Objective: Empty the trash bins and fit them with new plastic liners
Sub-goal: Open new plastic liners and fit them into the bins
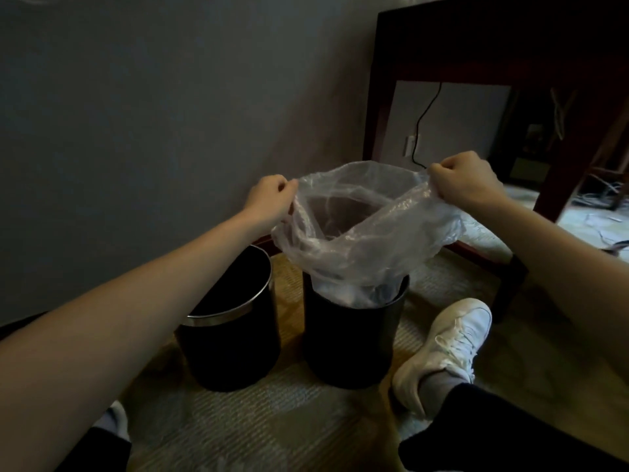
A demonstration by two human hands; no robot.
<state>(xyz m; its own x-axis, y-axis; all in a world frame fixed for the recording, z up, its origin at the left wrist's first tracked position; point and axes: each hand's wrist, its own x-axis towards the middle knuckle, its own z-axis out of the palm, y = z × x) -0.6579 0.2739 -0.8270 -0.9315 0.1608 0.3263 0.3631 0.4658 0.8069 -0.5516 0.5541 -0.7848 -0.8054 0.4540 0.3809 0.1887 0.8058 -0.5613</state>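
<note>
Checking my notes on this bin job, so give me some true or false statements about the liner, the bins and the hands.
1. The left hand and the right hand both pinch the rim of the liner. True.
2. The left bin shows no liner. True.
3. The liner hangs into the left bin. False: its bottom is in the right bin.
4. The liner's rim is folded over the bin's edge. False: it is held above the bin.
</note>
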